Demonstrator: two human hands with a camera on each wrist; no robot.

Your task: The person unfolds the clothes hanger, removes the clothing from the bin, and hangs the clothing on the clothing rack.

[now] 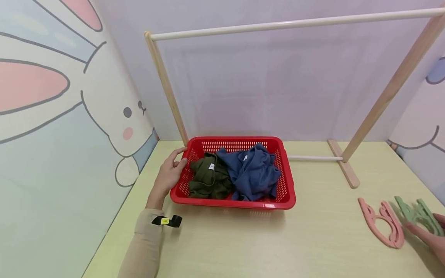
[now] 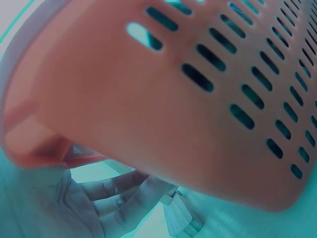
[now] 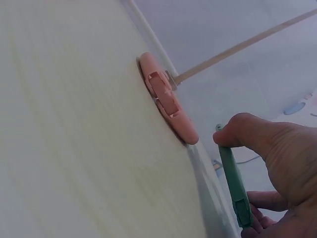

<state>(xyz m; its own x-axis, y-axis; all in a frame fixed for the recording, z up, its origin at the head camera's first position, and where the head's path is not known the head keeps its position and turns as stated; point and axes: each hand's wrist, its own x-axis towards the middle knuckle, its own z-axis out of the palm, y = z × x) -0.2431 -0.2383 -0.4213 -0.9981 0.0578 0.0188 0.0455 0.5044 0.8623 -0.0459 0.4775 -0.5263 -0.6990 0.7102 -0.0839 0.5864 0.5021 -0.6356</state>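
Sleeve point(image 1: 140, 247) at seven o'clock, left hand point(image 1: 169, 173) at eight loosely gripping basket point(image 1: 226, 202), right hand point(image 1: 434, 242) at four pinching green hanger point(image 3: 232, 173)

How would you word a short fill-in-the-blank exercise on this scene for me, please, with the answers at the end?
1. The left hand is at the edge of a basket coloured ____.
2. The right hand holds a hanger coloured ____.
3. The other hanger, on the table, is ____.
4. In the head view, the blue garment lies to the ____ of the olive garment.

Missing words: red; green; pink; right.
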